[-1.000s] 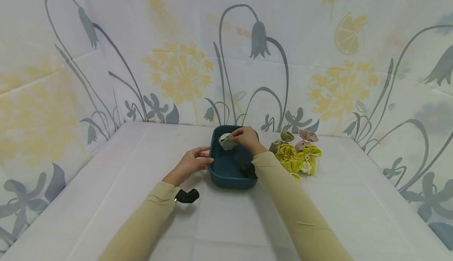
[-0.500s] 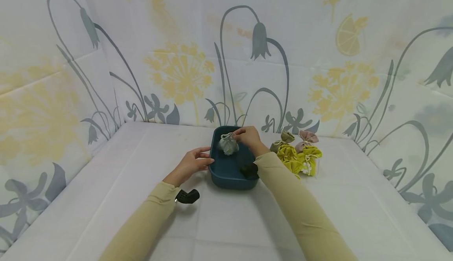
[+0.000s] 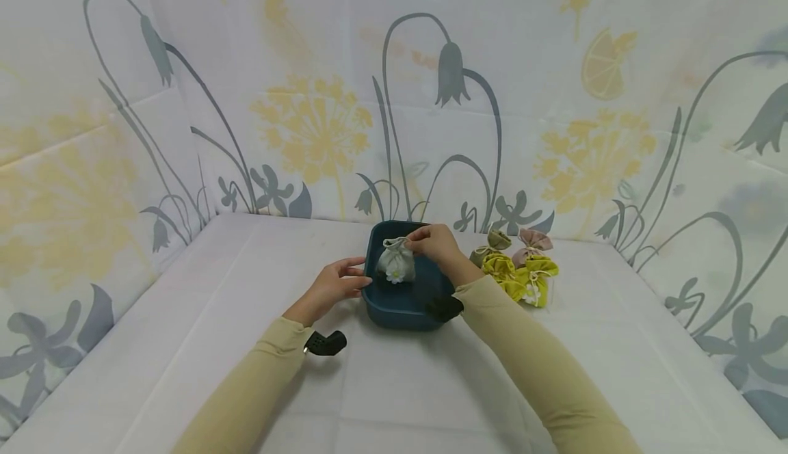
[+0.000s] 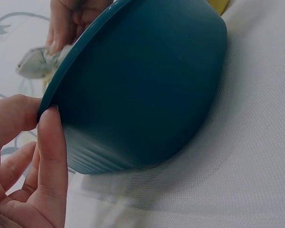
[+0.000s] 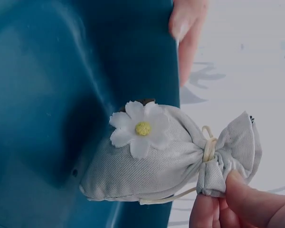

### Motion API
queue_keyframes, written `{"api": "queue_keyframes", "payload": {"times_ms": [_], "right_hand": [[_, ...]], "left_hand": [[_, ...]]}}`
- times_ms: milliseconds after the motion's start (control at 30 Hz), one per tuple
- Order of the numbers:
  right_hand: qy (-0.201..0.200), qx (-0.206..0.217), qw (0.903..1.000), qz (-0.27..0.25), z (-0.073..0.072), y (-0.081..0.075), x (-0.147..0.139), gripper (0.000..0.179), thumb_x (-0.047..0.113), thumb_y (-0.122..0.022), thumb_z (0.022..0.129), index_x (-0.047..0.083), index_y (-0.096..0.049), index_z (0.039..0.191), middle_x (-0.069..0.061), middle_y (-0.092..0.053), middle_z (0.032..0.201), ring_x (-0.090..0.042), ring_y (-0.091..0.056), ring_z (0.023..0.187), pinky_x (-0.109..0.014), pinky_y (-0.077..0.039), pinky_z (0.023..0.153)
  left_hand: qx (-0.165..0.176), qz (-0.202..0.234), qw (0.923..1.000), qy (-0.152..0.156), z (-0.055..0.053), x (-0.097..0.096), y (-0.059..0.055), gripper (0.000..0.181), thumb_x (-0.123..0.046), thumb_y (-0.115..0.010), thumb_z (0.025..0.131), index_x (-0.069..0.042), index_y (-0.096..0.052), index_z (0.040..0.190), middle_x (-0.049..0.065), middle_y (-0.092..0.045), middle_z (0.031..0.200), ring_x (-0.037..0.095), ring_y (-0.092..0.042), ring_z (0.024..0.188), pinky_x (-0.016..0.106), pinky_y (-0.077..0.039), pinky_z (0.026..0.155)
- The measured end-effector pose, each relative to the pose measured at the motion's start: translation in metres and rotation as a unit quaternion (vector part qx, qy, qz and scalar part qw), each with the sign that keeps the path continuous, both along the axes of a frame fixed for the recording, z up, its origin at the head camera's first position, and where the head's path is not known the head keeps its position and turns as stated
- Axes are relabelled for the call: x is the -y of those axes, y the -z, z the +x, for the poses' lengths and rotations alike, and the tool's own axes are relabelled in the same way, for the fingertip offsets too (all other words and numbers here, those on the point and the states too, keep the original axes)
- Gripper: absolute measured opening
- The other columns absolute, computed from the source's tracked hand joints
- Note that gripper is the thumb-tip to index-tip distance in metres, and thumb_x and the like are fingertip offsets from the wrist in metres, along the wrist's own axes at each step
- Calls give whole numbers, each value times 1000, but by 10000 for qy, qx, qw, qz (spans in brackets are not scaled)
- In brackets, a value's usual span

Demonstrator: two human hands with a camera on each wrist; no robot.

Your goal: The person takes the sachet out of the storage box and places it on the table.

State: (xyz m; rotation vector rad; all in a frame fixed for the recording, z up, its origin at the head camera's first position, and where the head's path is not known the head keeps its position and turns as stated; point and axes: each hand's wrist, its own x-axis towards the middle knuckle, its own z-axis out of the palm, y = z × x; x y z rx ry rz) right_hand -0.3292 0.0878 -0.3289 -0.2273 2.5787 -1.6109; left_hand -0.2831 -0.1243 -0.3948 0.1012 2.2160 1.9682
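My right hand [image 3: 434,244] pinches a pale grey cloth drawstring pouch [image 5: 147,156] by its gathered top, between thumb and fingers. A white fabric flower [image 5: 142,128] with a yellow centre is on the pouch's side, and a cream cord ties its neck. In the head view the pouch hangs upright within the dark blue plastic tub [image 3: 403,318], near its left wall. My left hand [image 3: 335,284] pinches the tub's left rim, as the left wrist view shows, with finger and thumb on either side of the edge.
Right of the tub, several drawstring pouches stand in a cluster: olive green [image 3: 498,238], pink [image 3: 534,240] and yellow-green [image 3: 537,282]. A white cloth [image 3: 382,385] covers the table. Behind it hangs a flower-printed curtain [image 3: 314,57]. Black camera parts [image 3: 326,342] stick out at the wrists.
The grey pouch has tipped from lying over to hanging upright, turning its white flower into sight. My right hand has shifted slightly right and nearer. My left hand stays at the rim.
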Motion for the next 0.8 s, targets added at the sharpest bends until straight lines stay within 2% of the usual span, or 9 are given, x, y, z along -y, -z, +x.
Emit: {"api": "queue_keyframes", "payload": {"times_ms": [267,567,800], "right_hand": [[-167,-192,9997,50,21,-8,-5,17,6,-62,89,-5,-67,101,-13,-66,96,-28,-62,87,-44,-48,86],[-236,-502,9984,50,46,-14,-14,14,6,-63,88,-3,-68,98,-10,-66,90,-22,-61,79,-31,-52,72],[-181,-517,9981,-292,64,-19,-22,13,5,-63,89,-3,-67,99,-9,-66,92,-22,-61,83,-42,-50,82]], "left_hand": [[-50,8,10000,33,0,0,0,56,-7,-66,86,-5,-44,138,20,-51,119,18,-60,86,30,-53,76],[74,-59,9999,-59,1,-1,-1,57,-6,-66,86,-7,-44,138,18,-52,119,21,-60,91,30,-53,78],[-21,-70,10000,40,2,-1,-2,56,-7,-65,87,-4,-43,138,20,-50,120,21,-60,91,30,-53,78]]}}
